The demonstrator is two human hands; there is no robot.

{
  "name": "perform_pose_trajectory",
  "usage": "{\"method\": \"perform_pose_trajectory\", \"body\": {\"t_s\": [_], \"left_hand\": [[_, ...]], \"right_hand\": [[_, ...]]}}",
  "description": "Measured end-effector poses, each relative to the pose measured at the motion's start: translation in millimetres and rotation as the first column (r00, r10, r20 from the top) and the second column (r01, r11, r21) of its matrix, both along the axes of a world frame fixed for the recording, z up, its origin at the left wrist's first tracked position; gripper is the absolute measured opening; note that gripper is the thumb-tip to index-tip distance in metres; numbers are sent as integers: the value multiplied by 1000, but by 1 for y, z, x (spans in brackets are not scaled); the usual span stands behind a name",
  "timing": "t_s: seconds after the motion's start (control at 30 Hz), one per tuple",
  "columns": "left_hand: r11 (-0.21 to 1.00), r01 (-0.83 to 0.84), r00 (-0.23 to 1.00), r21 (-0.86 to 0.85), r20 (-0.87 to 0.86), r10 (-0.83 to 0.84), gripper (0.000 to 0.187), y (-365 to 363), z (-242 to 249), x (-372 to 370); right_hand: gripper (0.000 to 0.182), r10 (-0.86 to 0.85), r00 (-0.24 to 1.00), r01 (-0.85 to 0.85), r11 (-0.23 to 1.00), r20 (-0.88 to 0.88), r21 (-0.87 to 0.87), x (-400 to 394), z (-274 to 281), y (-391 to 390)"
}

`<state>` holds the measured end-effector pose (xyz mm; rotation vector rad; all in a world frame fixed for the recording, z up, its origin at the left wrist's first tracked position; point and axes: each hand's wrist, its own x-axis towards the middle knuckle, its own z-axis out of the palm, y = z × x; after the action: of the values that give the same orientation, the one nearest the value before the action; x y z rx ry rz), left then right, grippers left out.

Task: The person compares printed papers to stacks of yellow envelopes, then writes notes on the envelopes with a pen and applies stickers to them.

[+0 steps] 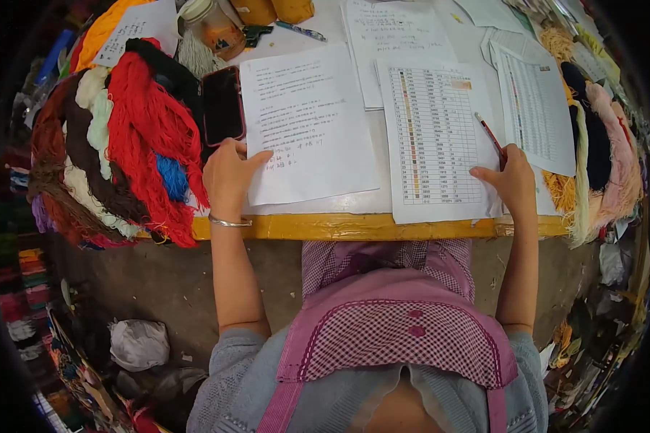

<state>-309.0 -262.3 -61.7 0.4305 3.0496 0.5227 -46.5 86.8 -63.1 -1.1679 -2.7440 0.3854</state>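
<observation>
My left hand (231, 177), with a silver bangle at the wrist, rests at the left edge of a printed sheet (310, 130), its thumb lying on the paper and apart from the fingers. Just above it lies a phone (223, 107) with a dark screen. My right hand (509, 180) is at the right side of a chart sheet (437, 144) with a column of small colour squares. A pencil (490, 134) is held in that hand, its lower end hidden by the fingers, while the thumb touches the chart.
Bundles of coloured yarn (148, 123) cover the table's left end; more yarn (605, 137) hangs at the right. A jar (213, 27), a pen (301, 31) and further papers (397, 40) lie at the back. The table's yellow front edge (325, 228) is close to my body.
</observation>
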Motion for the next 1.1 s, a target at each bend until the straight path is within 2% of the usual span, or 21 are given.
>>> {"method": "perform_pose_trajectory", "body": {"t_s": [0.07, 0.1, 0.17, 0.2, 0.27, 0.33, 0.47, 0.53, 0.57, 0.63, 0.67, 0.73, 0.8, 0.83, 0.87, 0.93, 0.97, 1.03, 1.07, 1.1], "left_hand": [[981, 51, 985, 189, 155, -81, 31, -9, -9, -9], [980, 52, 984, 192, 157, -83, 31, -15, -21, -15], [852, 66, 964, 519, 188, -189, 22, -24, -44, -27], [851, 68, 963, 521, 189, -192, 22, -23, -43, -25], [693, 37, 964, 720, 156, -213, 15, -20, -40, -22], [681, 36, 973, 731, 131, -192, 14, -16, -33, -21], [658, 28, 981, 752, 105, -162, 13, -16, -31, -32], [669, 29, 981, 743, 108, -163, 14, -17, -40, -40], [681, 24, 980, 731, 115, -159, 15, -18, -44, -43], [715, 34, 981, 699, 113, -157, 16, -19, -45, -45], [748, 43, 982, 662, 109, -152, 17, -18, -47, -46], [785, 35, 985, 619, 110, -131, 17, -15, -41, -43], [819, 26, 988, 574, 109, -108, 18, -10, -30, -36], [891, 49, 998, 451, 10, -60, 18, -6, -21, -29], [944, 62, 995, 323, -95, -32, 17, -1, -13, -23], [952, 156, 917, 263, -396, -40, 14, 8, 2, -14], [855, 201, 960, 478, -270, -74, 14, 13, 14, -5], [522, 294, 947, 801, -170, -272, 14, 29, 56, 32], [455, 374, 897, 808, -192, -398, 13, 26, 78, 55], [251, 459, 813, 852, -289, -505, 12, 18, 83, 78]], "right_hand": [[60, 16, 999, -14, 999, -40, 45, 0, 1, -3], [60, -15, 1000, 15, 1000, -25, -14, -2, 4, -4], [59, -49, 999, 49, 997, -11, -67, -3, 6, -4], [57, -67, 998, 66, 994, -14, -92, -2, 5, -3], [54, -85, 996, 82, 990, -18, -114, 0, 3, -1], [44, -86, 990, 64, 980, -108, -190, 1, 0, 1], [34, -79, 988, 37, 957, -135, -289, 5, -8, 9], [29, -93, 988, 28, 901, -127, -434, 9, -12, 15], [29, -94, 988, 31, 901, -125, -433, 11, -11, 16], [26, -214, 921, -96, 686, -326, -721, 16, -6, 14], [26, -215, 921, -93, 688, -324, -720, 19, -1, 14], [25, -222, 906, -201, 527, -361, -826, 24, 7, 12], [26, -229, 901, -226, 479, -369, -848, 27, 7, 5], [26, -241, 894, -250, 432, -378, -867, 27, 8, 2], [28, -248, 898, -222, 455, -363, -862, 25, 12, -4], [30, -181, 920, -171, 612, -347, -772, 24, 6, -6], [30, -167, 926, -137, 685, -338, -715, 22, 1, -8], [28, -157, 956, -48, 753, -250, -656, 16, 11, -19], [25, -154, 948, -47, 797, -279, -601, 15, 8, -22], [25, -160, 948, -39, 800, -275, -598, 16, 4, -23]]}}
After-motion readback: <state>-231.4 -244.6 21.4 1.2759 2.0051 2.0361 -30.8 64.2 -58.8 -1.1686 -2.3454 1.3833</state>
